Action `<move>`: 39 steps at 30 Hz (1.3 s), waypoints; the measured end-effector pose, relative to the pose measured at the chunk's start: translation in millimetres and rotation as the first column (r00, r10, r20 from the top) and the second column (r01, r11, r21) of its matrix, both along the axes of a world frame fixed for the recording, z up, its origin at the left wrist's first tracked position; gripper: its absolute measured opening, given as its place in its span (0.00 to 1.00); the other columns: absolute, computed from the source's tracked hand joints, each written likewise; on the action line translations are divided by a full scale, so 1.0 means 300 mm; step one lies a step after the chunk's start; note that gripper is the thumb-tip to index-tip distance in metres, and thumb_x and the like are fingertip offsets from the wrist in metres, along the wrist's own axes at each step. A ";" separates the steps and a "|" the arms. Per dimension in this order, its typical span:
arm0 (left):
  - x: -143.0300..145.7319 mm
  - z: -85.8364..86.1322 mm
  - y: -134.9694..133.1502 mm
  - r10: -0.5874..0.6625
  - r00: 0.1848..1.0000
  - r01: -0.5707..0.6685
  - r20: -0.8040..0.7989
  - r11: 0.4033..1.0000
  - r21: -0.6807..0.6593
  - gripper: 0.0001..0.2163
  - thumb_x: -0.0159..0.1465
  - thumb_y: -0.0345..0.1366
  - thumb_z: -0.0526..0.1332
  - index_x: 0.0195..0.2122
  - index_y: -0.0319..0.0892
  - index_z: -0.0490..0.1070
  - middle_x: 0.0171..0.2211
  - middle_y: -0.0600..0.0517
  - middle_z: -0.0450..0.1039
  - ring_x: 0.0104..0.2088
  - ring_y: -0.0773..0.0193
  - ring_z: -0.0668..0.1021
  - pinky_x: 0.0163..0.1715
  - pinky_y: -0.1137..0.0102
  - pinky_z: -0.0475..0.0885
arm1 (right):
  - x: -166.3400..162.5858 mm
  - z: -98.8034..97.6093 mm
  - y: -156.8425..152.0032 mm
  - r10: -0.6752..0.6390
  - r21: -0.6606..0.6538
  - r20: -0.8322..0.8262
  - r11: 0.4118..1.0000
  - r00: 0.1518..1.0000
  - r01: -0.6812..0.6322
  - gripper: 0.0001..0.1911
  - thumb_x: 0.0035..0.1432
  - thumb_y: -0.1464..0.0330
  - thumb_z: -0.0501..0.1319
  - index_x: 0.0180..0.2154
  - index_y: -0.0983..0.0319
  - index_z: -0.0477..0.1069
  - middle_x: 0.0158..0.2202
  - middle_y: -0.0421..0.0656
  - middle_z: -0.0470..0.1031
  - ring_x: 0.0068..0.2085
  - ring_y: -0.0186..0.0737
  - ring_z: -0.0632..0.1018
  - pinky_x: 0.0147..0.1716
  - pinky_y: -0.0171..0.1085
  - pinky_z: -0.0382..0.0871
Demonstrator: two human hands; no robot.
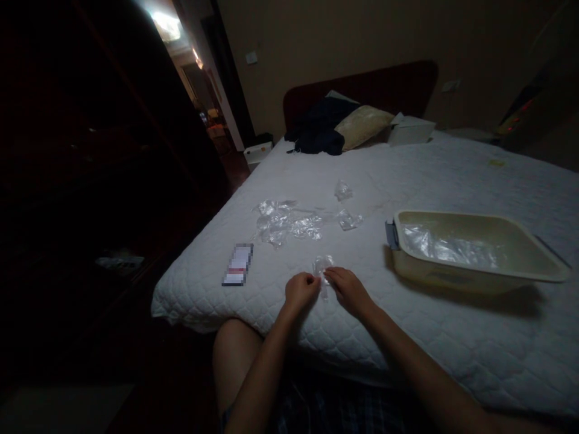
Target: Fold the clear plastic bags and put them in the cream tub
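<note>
A small clear plastic bag (322,263) lies crinkled on the white quilt near the bed's front edge. My left hand (301,292) is closed in a pinch at the bag's left side. From the right, my right hand (351,292) grips the same bag, with its fingers bent over the plastic. The fingertips of both hands are close together, and the exact hold is partly hidden by them. Just beyond my hands, several more crumpled clear plastic bags (307,226) are spread over the quilt. One separate clear bag (343,190) sits farther back.
A phone (237,265) lies left of my hands. To the right stands a cream plastic bin (461,278) with grey handles and clear plastic inside. Dark clothing (322,126), a beige pillow (363,125) and a white box (411,131) are near the headboard (362,86).
</note>
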State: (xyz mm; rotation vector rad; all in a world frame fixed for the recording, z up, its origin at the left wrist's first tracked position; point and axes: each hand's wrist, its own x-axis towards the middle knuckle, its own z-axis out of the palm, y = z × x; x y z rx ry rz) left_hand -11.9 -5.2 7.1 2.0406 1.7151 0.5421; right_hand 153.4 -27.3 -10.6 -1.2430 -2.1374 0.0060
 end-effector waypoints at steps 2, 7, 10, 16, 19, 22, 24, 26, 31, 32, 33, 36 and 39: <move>-0.012 -0.013 -0.011 -0.015 0.998 0.011 0.054 0.997 0.073 0.11 0.58 0.41 0.52 0.32 0.42 0.71 0.28 0.51 0.71 0.29 0.65 0.73 0.29 0.72 0.65 | 0.000 -0.007 0.007 0.011 -0.031 0.016 0.999 1.000 -0.010 0.18 0.52 0.79 0.50 0.45 0.62 0.67 0.45 0.48 0.72 0.46 0.41 0.71 0.44 0.43 0.65; -0.052 -0.049 -0.044 -0.111 0.992 0.084 0.065 0.942 0.325 0.19 0.55 0.27 0.53 0.49 0.43 0.62 0.49 0.47 0.61 0.35 0.68 0.72 0.35 0.71 0.69 | -0.001 -0.009 0.001 0.024 -0.022 0.039 0.999 0.999 -0.024 0.18 0.52 0.79 0.51 0.45 0.62 0.67 0.46 0.48 0.71 0.47 0.42 0.71 0.43 0.43 0.65; -0.066 -0.053 -0.035 -0.229 0.965 0.261 -0.128 0.881 0.395 0.20 0.57 0.27 0.53 0.51 0.47 0.61 0.53 0.46 0.57 0.38 0.66 0.71 0.37 0.68 0.70 | -0.001 -0.011 -0.001 0.039 -0.018 0.032 0.999 0.999 -0.039 0.19 0.53 0.79 0.51 0.46 0.62 0.66 0.47 0.48 0.71 0.48 0.42 0.71 0.43 0.43 0.65; -0.063 -0.046 0.003 -0.215 0.942 0.311 -0.258 0.850 0.424 0.13 0.62 0.33 0.51 0.48 0.46 0.65 0.48 0.46 0.63 0.46 0.61 0.68 0.41 0.66 0.68 | 0.007 -0.020 -0.002 0.047 0.050 -0.004 0.998 0.999 -0.047 0.21 0.52 0.79 0.50 0.48 0.62 0.65 0.47 0.49 0.70 0.49 0.43 0.69 0.45 0.45 0.65; -0.059 -0.040 -0.001 -0.206 0.950 0.290 -0.236 0.862 0.415 0.13 0.62 0.33 0.51 0.47 0.46 0.65 0.46 0.47 0.64 0.45 0.62 0.68 0.42 0.67 0.67 | 0.004 -0.007 -0.022 0.008 0.131 0.000 0.991 1.000 -0.008 0.16 0.54 0.76 0.51 0.45 0.63 0.67 0.46 0.51 0.70 0.48 0.45 0.70 0.43 0.45 0.66; -0.057 -0.033 -0.009 -0.211 0.946 0.297 -0.246 0.870 0.394 0.13 0.63 0.34 0.50 0.47 0.45 0.65 0.45 0.48 0.65 0.44 0.62 0.68 0.42 0.68 0.66 | -0.006 0.008 -0.048 0.032 0.191 0.069 0.981 0.997 -0.044 0.08 0.55 0.72 0.53 0.35 0.63 0.70 0.37 0.50 0.73 0.39 0.44 0.72 0.38 0.43 0.67; -0.055 -0.031 -0.011 -0.204 0.945 0.293 -0.255 0.874 0.388 0.13 0.63 0.34 0.49 0.47 0.45 0.66 0.45 0.48 0.65 0.43 0.63 0.68 0.41 0.69 0.66 | -0.012 0.013 -0.057 0.105 0.199 0.139 0.971 0.985 -0.132 0.08 0.56 0.72 0.53 0.33 0.63 0.71 0.33 0.48 0.74 0.35 0.41 0.73 0.35 0.42 0.67; -0.055 -0.032 -0.011 -0.201 0.945 0.292 -0.260 0.874 0.388 0.12 0.63 0.35 0.49 0.47 0.46 0.66 0.44 0.49 0.66 0.42 0.63 0.68 0.40 0.69 0.65 | -0.017 0.013 -0.055 0.163 0.204 0.171 0.959 0.972 -0.197 0.11 0.57 0.73 0.51 0.36 0.63 0.71 0.35 0.49 0.74 0.35 0.41 0.73 0.35 0.41 0.68; -0.056 -0.035 -0.007 -0.202 0.937 0.308 -0.283 0.862 0.403 0.12 0.63 0.35 0.49 0.46 0.46 0.66 0.43 0.49 0.66 0.40 0.63 0.68 0.38 0.70 0.66 | -0.026 0.018 -0.040 0.131 0.174 0.123 0.973 0.984 -0.151 0.17 0.58 0.73 0.50 0.48 0.63 0.66 0.45 0.51 0.72 0.43 0.44 0.72 0.40 0.44 0.67; -0.056 -0.036 -0.007 -0.197 0.937 0.307 -0.290 0.860 0.407 0.12 0.63 0.35 0.49 0.46 0.46 0.66 0.43 0.49 0.66 0.40 0.63 0.68 0.38 0.70 0.66 | -0.027 0.021 -0.039 0.118 0.158 0.120 0.978 0.986 -0.136 0.18 0.57 0.74 0.51 0.49 0.63 0.65 0.46 0.51 0.71 0.45 0.44 0.71 0.41 0.44 0.66; -0.056 -0.036 -0.008 -0.192 0.936 0.306 -0.295 0.858 0.412 0.12 0.63 0.36 0.49 0.46 0.46 0.66 0.43 0.49 0.66 0.40 0.63 0.68 0.37 0.69 0.66 | -0.027 0.023 -0.039 0.107 0.142 0.120 0.982 0.987 -0.123 0.18 0.57 0.74 0.51 0.50 0.63 0.65 0.47 0.50 0.71 0.45 0.45 0.71 0.42 0.45 0.66; -0.057 -0.038 -0.010 -0.184 0.935 0.306 -0.303 0.850 0.429 0.12 0.63 0.35 0.49 0.47 0.47 0.65 0.45 0.49 0.66 0.40 0.63 0.68 0.37 0.69 0.67 | -0.026 0.026 -0.040 0.081 0.111 0.130 0.989 0.988 -0.096 0.20 0.55 0.74 0.52 0.51 0.63 0.64 0.47 0.50 0.70 0.47 0.47 0.69 0.45 0.47 0.64; -0.058 -0.044 -0.011 -0.185 0.935 0.310 -0.302 0.842 0.443 0.12 0.63 0.34 0.50 0.47 0.47 0.65 0.46 0.49 0.66 0.41 0.63 0.69 0.38 0.68 0.67 | -0.023 0.023 -0.038 0.067 0.101 0.142 0.992 0.988 -0.082 0.22 0.53 0.74 0.53 0.52 0.62 0.63 0.49 0.49 0.69 0.50 0.48 0.67 0.49 0.50 0.60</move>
